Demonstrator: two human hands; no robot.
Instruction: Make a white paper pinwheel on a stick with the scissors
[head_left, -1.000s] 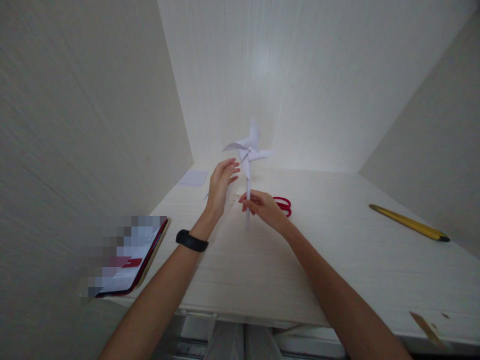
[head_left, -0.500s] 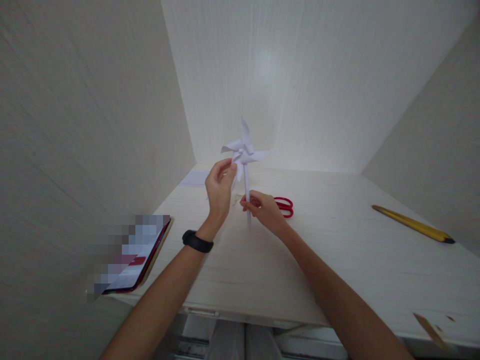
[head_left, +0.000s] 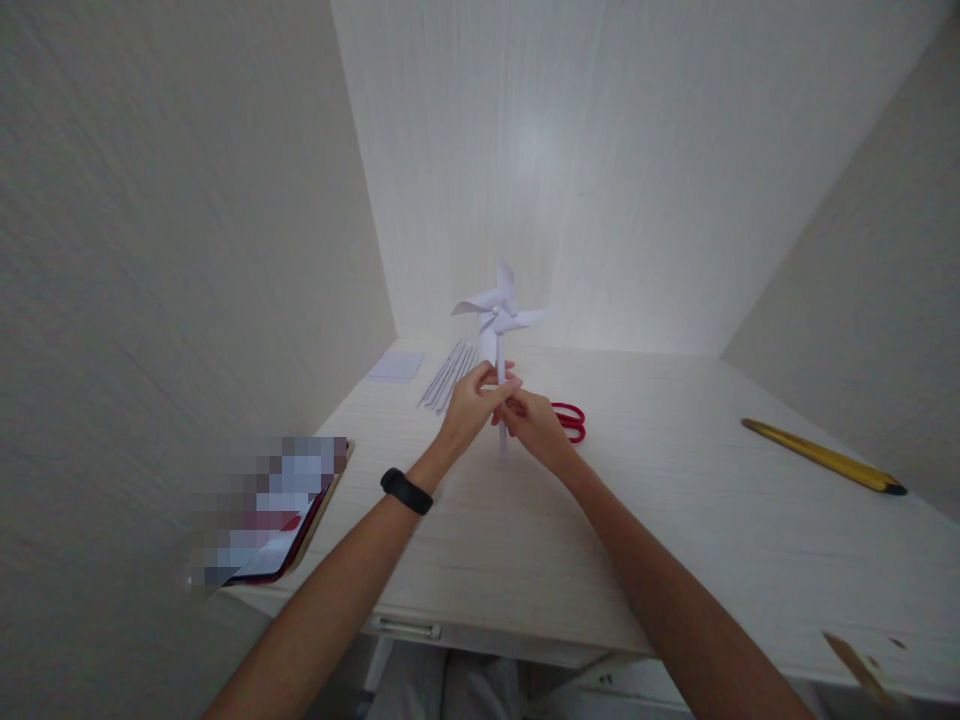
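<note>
A white paper pinwheel (head_left: 498, 311) stands upright on a thin white stick above the pale wooden desk (head_left: 675, 520). My left hand (head_left: 472, 405), with a black band on its wrist, pinches the stick just below the blades. My right hand (head_left: 534, 425) grips the same stick slightly lower, touching the left hand. Both hands are closed round the stick. The stick's lower end shows just beneath my right hand.
Red-handled scissors (head_left: 568, 418) lie right behind my right hand. Several white paper sticks (head_left: 448, 375) and a small paper square (head_left: 395, 366) lie at the back left. A phone (head_left: 274, 520) rests at the desk's left edge, a yellow ruler (head_left: 823, 456) at the right.
My left hand has dropped from the pinwheel's blades to the stick, joining my right hand. The paper sticks behind it have come into view.
</note>
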